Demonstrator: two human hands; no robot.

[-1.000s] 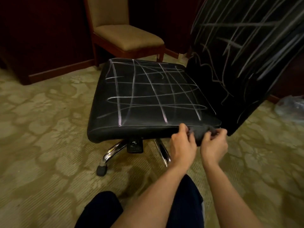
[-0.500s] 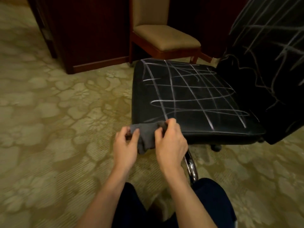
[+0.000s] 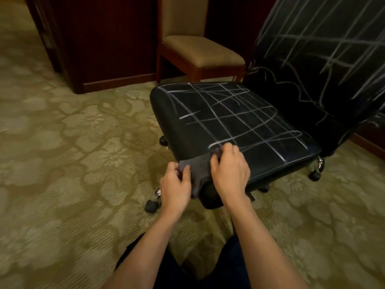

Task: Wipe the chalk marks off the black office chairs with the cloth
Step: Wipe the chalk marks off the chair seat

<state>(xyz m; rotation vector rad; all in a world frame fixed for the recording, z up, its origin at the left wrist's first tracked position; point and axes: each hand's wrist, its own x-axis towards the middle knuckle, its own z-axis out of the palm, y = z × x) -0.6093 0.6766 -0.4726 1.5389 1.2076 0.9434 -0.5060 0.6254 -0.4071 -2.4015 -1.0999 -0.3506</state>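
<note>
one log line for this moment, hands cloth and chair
stage: pre-wipe | left hand: pinches cloth | right hand: grips cloth at seat front edge | chalk marks: unwiped

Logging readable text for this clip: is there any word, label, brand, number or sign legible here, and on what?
None: no readable text in the head view.
The chalk marks on the black office chair seat and backrest are crossing lines and scribbles, not letters.
The cloth in both hands shows no label.
</note>
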